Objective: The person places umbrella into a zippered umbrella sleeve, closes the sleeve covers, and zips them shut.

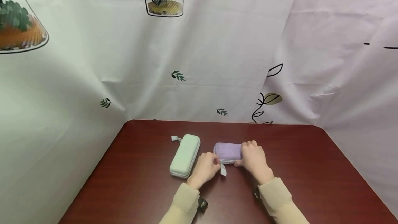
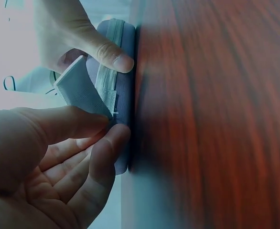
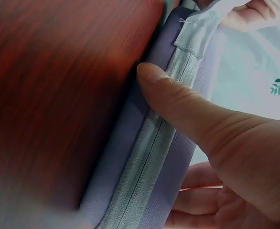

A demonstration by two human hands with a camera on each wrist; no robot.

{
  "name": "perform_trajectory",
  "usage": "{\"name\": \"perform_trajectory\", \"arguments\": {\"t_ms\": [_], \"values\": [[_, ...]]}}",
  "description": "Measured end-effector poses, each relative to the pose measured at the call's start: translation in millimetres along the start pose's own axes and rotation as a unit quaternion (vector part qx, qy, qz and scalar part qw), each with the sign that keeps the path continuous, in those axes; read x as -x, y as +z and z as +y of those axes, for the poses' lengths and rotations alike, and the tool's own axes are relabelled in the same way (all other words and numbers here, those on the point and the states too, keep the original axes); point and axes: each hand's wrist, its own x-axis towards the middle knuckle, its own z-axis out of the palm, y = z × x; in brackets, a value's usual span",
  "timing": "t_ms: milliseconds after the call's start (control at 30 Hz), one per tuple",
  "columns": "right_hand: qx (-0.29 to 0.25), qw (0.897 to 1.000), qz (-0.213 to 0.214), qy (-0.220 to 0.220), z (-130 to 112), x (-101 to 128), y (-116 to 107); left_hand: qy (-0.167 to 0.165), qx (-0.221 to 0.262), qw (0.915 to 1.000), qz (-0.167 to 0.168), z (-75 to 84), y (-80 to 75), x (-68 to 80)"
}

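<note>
Two zippered cases on the dark red table [image 1: 311, 168]; purple case [image 1: 228, 151] near the middle, flat on the wood, zip side toward the person. Right hand [image 1: 255, 160] clamped over the purple case's right end, fingers curled over the top, thumb pressed on the zip seam [image 3: 152, 143]. Left hand [image 1: 206, 167] at the purple case's left front corner, thumb and forefinger closed on the pale zip tab [image 1: 223, 168], remaining fingers loosely spread below it. Zip teeth closed along the stretch visible in the right wrist view.

Green case [image 1: 185, 155] just left of the purple case, apart from it, untouched, its own pull tag at the far end. White curtain [image 1: 217, 61] with printed plants behind the purple case, beyond the table's far edge.

Step in hand, by the look of it: starting to unzip the purple case. Next move likely calls for a steady pull on the tab along the seam, right hand pinning the case against sliding.
</note>
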Motion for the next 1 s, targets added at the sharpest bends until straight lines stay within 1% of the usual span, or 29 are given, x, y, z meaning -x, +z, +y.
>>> {"name": "perform_trajectory", "arguments": {"t_ms": [267, 333, 467, 733, 833, 1000], "values": [[0.015, 1.0, 0.0, 0.014, -6, -1, -5, 0.005, -0.023, 0.9995, 0.023, 2.0, 0.0, -5.7], [0.017, 1.0, 0.003, 0.016, -6, -2, -4, 0.002, -0.02, 0.9995, 0.024, 0.9, 0.1, -7.5], [0.023, 1.0, -0.005, 0.017, -7, 1, -5, -0.011, -0.009, 0.9997, 0.02, -2.1, 1.9, -10.3], [0.005, 0.998, -0.046, 0.03, -5, 7, -19, -0.006, 0.002, 0.9993, 0.038, -5.2, 7.6, -14.5], [0.001, 0.998, -0.06, 0.034, -3, 7, -22, -0.011, 0.002, 0.9993, 0.036, -5.8, 9.3, -16.7], [-0.011, 0.995, -0.087, 0.052, -2, 7, -25, -0.028, 0.018, 0.9991, 0.027, -5.7, 10.4, -18.9]]}}
